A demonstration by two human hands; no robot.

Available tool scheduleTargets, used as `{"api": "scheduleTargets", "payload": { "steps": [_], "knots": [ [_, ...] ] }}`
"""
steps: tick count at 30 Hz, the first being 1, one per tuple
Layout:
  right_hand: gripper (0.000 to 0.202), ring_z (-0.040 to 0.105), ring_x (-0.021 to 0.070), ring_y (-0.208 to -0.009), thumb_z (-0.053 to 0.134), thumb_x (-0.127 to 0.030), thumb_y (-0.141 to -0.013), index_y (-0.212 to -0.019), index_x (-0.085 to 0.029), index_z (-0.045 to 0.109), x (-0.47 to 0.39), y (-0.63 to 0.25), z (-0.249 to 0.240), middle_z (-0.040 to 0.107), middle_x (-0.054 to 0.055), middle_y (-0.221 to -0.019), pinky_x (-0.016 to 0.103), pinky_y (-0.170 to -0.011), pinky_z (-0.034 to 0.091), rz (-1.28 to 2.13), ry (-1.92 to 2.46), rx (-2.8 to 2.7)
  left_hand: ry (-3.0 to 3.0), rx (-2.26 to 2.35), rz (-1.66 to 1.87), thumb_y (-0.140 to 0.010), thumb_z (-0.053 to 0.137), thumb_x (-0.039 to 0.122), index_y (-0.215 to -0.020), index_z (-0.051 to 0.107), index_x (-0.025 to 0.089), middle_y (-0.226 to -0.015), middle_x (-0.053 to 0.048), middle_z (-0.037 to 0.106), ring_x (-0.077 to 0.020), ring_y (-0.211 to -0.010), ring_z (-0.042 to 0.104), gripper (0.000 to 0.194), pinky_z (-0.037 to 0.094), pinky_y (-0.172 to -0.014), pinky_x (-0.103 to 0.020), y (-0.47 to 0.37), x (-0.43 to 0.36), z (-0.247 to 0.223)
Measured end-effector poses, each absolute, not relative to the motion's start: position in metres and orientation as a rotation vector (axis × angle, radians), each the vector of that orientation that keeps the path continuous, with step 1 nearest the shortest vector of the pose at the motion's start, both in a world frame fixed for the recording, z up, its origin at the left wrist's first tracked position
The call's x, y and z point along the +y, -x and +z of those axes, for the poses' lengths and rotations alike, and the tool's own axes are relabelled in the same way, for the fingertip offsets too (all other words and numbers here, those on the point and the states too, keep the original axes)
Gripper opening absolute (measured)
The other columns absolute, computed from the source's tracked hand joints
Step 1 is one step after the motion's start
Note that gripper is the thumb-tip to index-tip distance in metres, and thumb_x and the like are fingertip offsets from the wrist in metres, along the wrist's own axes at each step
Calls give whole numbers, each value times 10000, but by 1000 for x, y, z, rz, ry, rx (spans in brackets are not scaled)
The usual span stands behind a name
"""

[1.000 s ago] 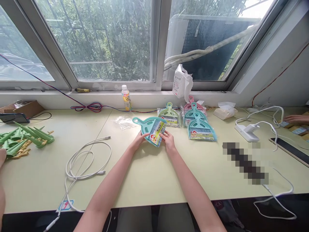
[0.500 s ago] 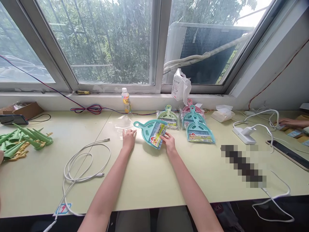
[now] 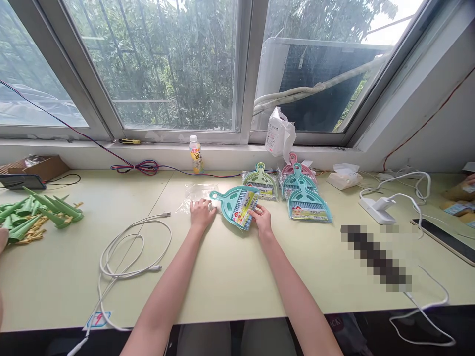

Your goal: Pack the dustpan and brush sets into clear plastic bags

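A teal mini dustpan with a brush (image 3: 232, 201) and a printed card lies tilted at the table's middle, its looped handle pointing left. My right hand (image 3: 261, 219) grips its right edge, the thumb and fingers closed about the card and bristle end. Just left of the handle, my left hand (image 3: 202, 212) rests on the table with its fingers apart, touching the edge of a clear plastic bag (image 3: 185, 194). Behind my right hand are wrapped dustpan sets: a green one (image 3: 261, 182), a pink one (image 3: 294, 165) and teal ones (image 3: 308, 207) overlapping in a row.
A coiled white cable (image 3: 137, 232) lies left of my arm. Green cone-shaped pieces (image 3: 48, 210) are heaped farther left, near another person's hand (image 3: 3, 239). A bottle (image 3: 196, 155) stands by the window sill. To the right are a power strip (image 3: 376, 211) and a phone (image 3: 443, 241).
The teal dustpan set has come down slightly toward the table. My left hand's fingers have curled a little, and the clear bag lies flatter. The whole view has shifted slightly.
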State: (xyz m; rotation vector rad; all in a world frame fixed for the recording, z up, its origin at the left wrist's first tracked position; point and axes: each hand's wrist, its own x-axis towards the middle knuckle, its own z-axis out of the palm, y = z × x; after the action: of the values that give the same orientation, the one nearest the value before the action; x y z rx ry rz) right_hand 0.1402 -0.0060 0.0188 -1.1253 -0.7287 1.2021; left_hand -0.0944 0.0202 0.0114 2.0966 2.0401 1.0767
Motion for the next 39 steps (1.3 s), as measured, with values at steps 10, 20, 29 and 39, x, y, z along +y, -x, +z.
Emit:
{"api": "scheduleTargets", "payload": {
  "steps": [10,20,29,39],
  "knots": [
    [370,726,247,-721,801,-153,-594,-926,-179,639,-3,-143,15,766,51,-764,351,-620,600,1150,1208,-697,-1958,1943,1198,-777,441,48,-1020,734,206,-1101,-122,715,-314,-1132,599,412,386,-1105,-528,108,27,4],
    [406,730,243,-775,827,-216,-599,-951,-181,628,-13,-133,22,769,73,-851,356,-678,609,1259,1085,-709,-2079,1609,1417,-804,372,26,-1283,653,272,-1362,-37,629,-255,-1307,512,608,102,-1240,-531,86,14,24],
    [457,707,223,-916,765,-306,-662,-1060,-175,583,-20,-125,19,745,107,-1005,302,-720,583,999,1169,-604,-2135,1590,1416,-776,372,-2,-1343,612,289,-1382,-15,613,-269,-1399,407,680,-158,-1189,-614,73,4,29],
    [406,707,212,-779,782,-266,-640,-998,-178,611,-24,-126,30,750,61,-860,339,-699,595,1180,1093,-784,-2071,1688,1456,-768,339,-25,-1382,580,259,-1424,-18,579,-253,-1375,418,717,-89,-1215,-587,78,4,32]
  ]
}}
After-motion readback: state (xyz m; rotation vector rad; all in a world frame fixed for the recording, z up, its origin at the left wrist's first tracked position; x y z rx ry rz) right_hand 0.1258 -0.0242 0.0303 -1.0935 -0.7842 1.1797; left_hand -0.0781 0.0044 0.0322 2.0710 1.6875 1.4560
